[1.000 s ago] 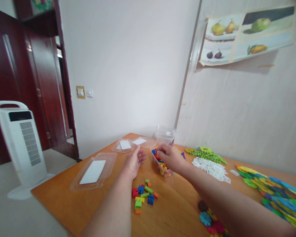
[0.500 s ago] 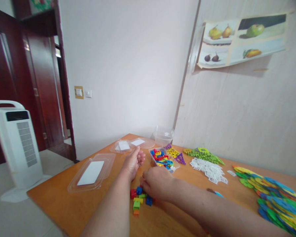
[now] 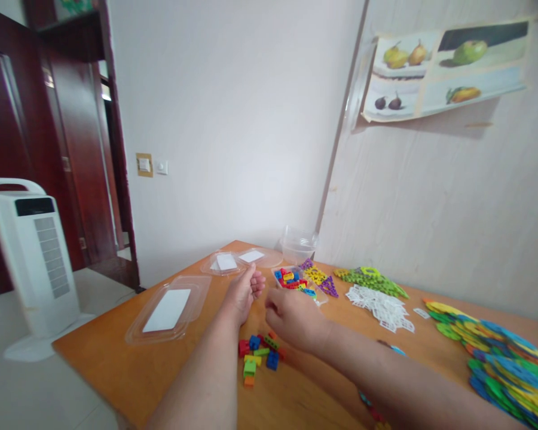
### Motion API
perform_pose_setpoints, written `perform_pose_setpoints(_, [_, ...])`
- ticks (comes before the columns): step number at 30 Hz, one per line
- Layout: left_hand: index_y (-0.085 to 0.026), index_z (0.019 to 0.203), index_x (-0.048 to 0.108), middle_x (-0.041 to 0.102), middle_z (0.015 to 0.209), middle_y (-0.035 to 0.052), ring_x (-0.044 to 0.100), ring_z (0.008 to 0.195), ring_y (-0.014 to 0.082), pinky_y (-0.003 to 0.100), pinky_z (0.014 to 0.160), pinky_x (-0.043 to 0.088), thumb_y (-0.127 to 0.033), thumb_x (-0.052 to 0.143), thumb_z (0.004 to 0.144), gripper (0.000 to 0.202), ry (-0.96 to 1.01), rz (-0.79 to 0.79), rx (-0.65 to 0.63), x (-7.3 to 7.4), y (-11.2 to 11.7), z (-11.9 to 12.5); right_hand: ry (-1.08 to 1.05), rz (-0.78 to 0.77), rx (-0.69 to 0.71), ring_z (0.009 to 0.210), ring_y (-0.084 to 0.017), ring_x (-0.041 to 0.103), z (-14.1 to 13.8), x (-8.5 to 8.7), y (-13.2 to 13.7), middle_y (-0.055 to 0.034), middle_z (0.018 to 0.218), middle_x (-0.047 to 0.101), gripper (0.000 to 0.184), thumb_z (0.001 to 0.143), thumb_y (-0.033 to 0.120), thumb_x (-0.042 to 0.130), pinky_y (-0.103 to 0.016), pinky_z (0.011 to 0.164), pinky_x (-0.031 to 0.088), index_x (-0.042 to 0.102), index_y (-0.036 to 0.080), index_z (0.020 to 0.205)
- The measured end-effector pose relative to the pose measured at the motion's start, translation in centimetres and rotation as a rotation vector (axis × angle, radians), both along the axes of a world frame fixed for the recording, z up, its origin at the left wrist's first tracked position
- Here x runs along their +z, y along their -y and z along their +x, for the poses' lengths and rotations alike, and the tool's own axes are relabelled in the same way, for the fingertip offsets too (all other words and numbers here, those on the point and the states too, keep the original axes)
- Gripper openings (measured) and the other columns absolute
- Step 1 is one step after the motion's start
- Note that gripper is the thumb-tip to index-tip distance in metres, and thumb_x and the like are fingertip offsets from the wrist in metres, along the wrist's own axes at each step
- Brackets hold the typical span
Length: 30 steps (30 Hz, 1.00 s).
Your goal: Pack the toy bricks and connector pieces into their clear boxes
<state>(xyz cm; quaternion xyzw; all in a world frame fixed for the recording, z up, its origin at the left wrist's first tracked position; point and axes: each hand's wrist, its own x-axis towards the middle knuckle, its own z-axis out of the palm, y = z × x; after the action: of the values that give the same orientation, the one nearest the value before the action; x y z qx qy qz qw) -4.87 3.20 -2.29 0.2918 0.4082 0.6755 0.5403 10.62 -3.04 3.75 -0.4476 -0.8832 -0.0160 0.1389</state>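
My left hand (image 3: pixel 245 294) hovers or rests at the middle of the table, palm turned inward. Its fingers are loosely curled, with nothing visible in them. My right hand (image 3: pixel 296 315) is closed, knuckles up, just in front of a clear plastic box (image 3: pixel 321 297) of mixed toy bricks (image 3: pixel 291 278). Whatever its fingers may hold is hidden. Below both hands lies a small cluster of building bricks: a red brick (image 3: pixel 244 347), a blue brick (image 3: pixel 272 360), a lime green brick (image 3: pixel 250 368), an orange brick (image 3: pixel 249 381) and others.
Clear lids with white labels (image 3: pixel 167 310) lie at left. An empty clear tub (image 3: pixel 298 243) stands by the wall. To the right are purple and yellow lattice pieces (image 3: pixel 328 285), green pieces (image 3: pixel 370 280), white pieces (image 3: pixel 381 306) and colourful discs (image 3: pixel 515 370).
My right hand has lifted from the brick cluster and moved up toward the box. A dark green studded brick now shows where it was. My left hand stays in place.
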Motion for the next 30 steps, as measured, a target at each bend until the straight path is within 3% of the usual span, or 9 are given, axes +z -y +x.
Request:
perform_pose_setpoints(4, [-0.014, 0.08, 0.062, 0.067, 0.071, 0.0054, 0.06, 0.058, 0.0111, 0.023, 0.058, 0.043, -0.056, 0.068, 0.076, 0.042, 0.009, 0.014, -0.006, 0.1, 0.2, 0.1, -0.109, 0.109, -0.11, 0.083, -0.018, 0.065, 2.1, 1.9, -2.0, -0.0047, 0.094, 0.072, 0.021, 0.09, 0.029, 0.047, -0.025, 0.064, 0.035, 0.066, 0.022, 0.094])
perform_pose_setpoints(7, [-0.014, 0.079, 0.062, 0.067, 0.07, 0.0053, 0.06, 0.058, 0.0113, 0.023, 0.058, 0.043, -0.055, 0.069, 0.075, 0.042, 0.014, 0.011, 0.005, 0.0, 0.2, 0.1, -0.157, 0.183, -0.189, 0.086, -0.018, 0.064, 3.4, 2.9, -2.6, -0.0064, 0.108, 0.068, 0.025, 0.091, 0.03, 0.048, -0.026, 0.068, 0.038, 0.064, 0.023, 0.109])
perform_pose_setpoints(9, [-0.014, 0.079, 0.062, 0.068, 0.07, 0.0054, 0.061, 0.058, 0.0115, 0.023, 0.059, 0.044, -0.055, 0.069, 0.075, 0.041, 0.009, 0.011, 0.005, -0.1, 0.0, 0.0, -0.132, 0.171, -0.124, 0.088, -0.018, 0.063, 3.8, 2.8, -2.1, -0.0072, 0.111, 0.066, 0.027, 0.091, 0.027, 0.048, -0.025, 0.071, 0.039, 0.065, 0.023, 0.112])
perform_pose_setpoints(13, [-0.014, 0.082, 0.063, 0.068, 0.071, 0.0062, 0.061, 0.058, 0.0113, 0.023, 0.058, 0.044, -0.055, 0.07, 0.074, 0.042, -0.004, 0.01, 0.001, -0.4, -0.3, -0.1, 0.06, 0.016, 0.2, 0.09, -0.017, 0.063, 3.6, 1.1, -0.2, -0.0054, 0.103, 0.067, 0.027, 0.088, 0.02, 0.048, -0.024, 0.073, 0.041, 0.068, 0.024, 0.106])
perform_pose_setpoints(16, [-0.013, 0.083, 0.063, 0.069, 0.073, 0.0074, 0.061, 0.057, 0.0112, 0.023, 0.057, 0.044, -0.056, 0.069, 0.075, 0.044, -0.008, -0.006, 0.015, -0.3, -0.3, 0.0, 0.19, -0.047, 0.292, 0.089, -0.018, 0.064, 3.1, -0.2, 0.7, -0.005, 0.102, 0.067, 0.031, 0.086, 0.02, 0.052, -0.025, 0.069, 0.041, 0.067, 0.026, 0.112])
perform_pose_setpoints(20, [-0.013, 0.082, 0.063, 0.069, 0.071, 0.0076, 0.061, 0.057, 0.0114, 0.023, 0.057, 0.044, -0.055, 0.069, 0.075, 0.043, -0.006, -0.021, 0.029, 0.2, 0.0, 0.2, 0.281, -0.095, 0.298, 0.087, -0.019, 0.065, 2.7, -0.9, 0.6, -0.0057, 0.099, 0.068, 0.025, 0.086, 0.024, 0.055, -0.025, 0.064, 0.039, 0.069, 0.025, 0.107])
perform_pose_setpoints(24, [-0.012, 0.083, 0.063, 0.068, 0.07, 0.0066, 0.06, 0.056, 0.0112, 0.023, 0.057, 0.044, -0.053, 0.069, 0.076, 0.042, -0.003, -0.023, 0.029, 0.4, 0.3, 0.3, 0.235, -0.095, 0.258, 0.083, -0.018, 0.064, 2.8, -1.0, 0.5, -0.0057, 0.096, 0.069, 0.022, 0.087, 0.025, 0.051, -0.025, 0.062, 0.036, 0.069, 0.023, 0.1])
perform_pose_setpoints(30, [-0.013, 0.084, 0.062, 0.068, 0.072, 0.0059, 0.06, 0.058, 0.011, 0.023, 0.058, 0.044, -0.056, 0.068, 0.076, 0.044, -0.016, -0.001, 0.01, 0.1, 0.1, 0.1, 0.086, -0.002, 0.156, 0.081, -0.015, 0.062, 3.9, 1.1, -0.3, -0.0049, 0.096, 0.07, 0.017, 0.089, 0.025, 0.051, -0.024, 0.065, 0.036, 0.065, 0.021, 0.097])
